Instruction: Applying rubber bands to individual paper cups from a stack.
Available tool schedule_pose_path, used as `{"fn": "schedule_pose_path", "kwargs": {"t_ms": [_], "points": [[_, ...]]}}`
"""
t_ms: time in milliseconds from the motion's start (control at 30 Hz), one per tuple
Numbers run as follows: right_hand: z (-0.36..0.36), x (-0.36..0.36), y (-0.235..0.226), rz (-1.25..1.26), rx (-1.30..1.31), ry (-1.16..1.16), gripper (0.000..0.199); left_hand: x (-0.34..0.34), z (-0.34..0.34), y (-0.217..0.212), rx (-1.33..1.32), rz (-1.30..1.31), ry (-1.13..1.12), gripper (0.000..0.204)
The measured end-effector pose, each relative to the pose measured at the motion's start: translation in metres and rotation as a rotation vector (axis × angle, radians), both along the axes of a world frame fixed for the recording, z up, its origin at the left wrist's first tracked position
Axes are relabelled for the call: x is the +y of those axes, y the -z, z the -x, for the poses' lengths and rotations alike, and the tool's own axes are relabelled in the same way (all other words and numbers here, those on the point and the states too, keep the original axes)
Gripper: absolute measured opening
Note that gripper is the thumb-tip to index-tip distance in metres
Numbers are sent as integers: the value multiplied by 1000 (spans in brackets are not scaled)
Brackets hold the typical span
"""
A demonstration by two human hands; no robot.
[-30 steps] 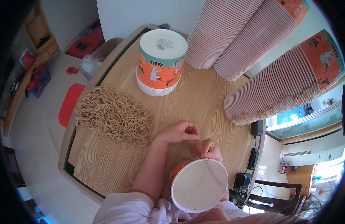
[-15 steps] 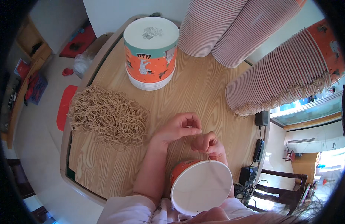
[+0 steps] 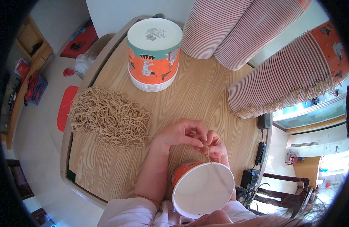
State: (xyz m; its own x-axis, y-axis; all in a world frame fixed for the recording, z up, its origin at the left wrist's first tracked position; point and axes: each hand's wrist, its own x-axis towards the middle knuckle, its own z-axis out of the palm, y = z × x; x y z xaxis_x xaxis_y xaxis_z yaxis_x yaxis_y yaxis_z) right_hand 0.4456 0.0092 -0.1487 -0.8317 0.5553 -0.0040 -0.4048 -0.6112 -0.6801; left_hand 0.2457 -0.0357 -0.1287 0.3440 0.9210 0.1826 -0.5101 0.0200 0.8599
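An orange paper bucket (image 3: 203, 191) with a white inside lies tilted against my body, its mouth facing up toward me. A thin tan string (image 3: 208, 154) rises from the far edge of its rim. My left hand (image 3: 185, 133) pinches the string from the left, thumb and fingers together. Close beside it, my right hand (image 3: 216, 145) grips the same string just above the rim. The two hands nearly touch, and the string's ends are hidden among the fingers. A tangled pile of tan strings (image 3: 110, 117) rests on the table to the left.
An upside-down bucket stack (image 3: 153, 56) stands at the far side. Tall nested bucket stacks (image 3: 216, 26) rise behind it. Another stack (image 3: 284, 72) with strings along its rims leans at the right. Black power adapters (image 3: 250, 178) and cables lie along the table's right edge.
My left hand has moved right and slightly down, closing the gap to my right hand. The string between them now stands up from the rim. The bucket has barely moved.
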Motion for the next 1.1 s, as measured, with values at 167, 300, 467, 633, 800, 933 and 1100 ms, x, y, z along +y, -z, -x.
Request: {"fn": "schedule_pose_path", "kwargs": {"t_ms": [167,300,467,633,800,933,1100], "points": [[-6,5,4,3,-3,-36,21,4,-4,-1,64,-237,-22,17],[-6,5,6,12,-40,-23,21,3,-3,2,191,-240,-24,19],[-5,3,0,29,-43,-6,23,5,-5,3,211,-238,-43,15],[-4,-5,2,88,-45,113,26,2,-4,2,142,-84,25,15],[-20,3,33,67,99,-28,25,2,-9,2,54,-63,45,14],[-15,4,29,48,148,-11,23,4,-4,8,159,-181,100,23],[-13,4,29,47,212,-48,24,3,-2,5,179,-270,101,21]]}}
